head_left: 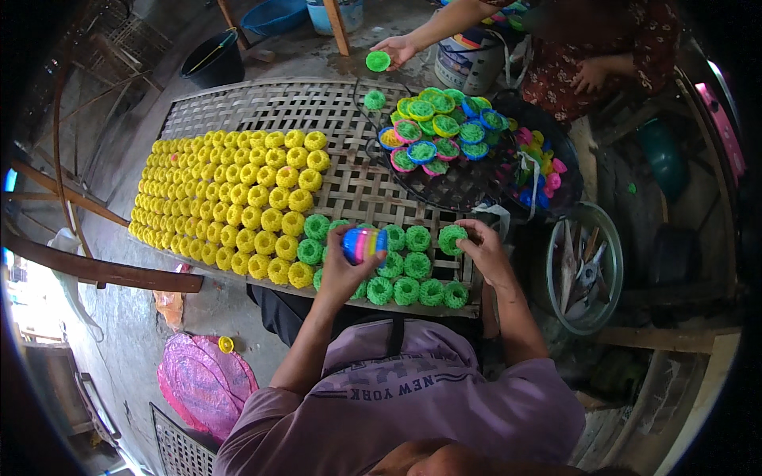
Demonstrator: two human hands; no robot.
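Note:
My left hand (340, 272) is closed around a short stack of small plastic cups (366, 245) in blue, pink and yellow, held above rows of green nest-shaped pieces (406, 290) with hollow middles. Between the fingertips of my right hand (490, 252) is one more green nest (453, 239), at the right end of the rows. To the left, many yellow nests (238, 194) cover the woven slatted tray (349, 170). Colourful cups filled with green strands (436, 127) are heaped at the tray's far right.
Across the tray, another person's hand (402, 51) holds a green-filled cup. A black basin (567, 170) holds loose coloured cups at the right, beside a clear tub (615, 285) of knives or similar tools. A pink sack (205, 377) lies on the floor at the left.

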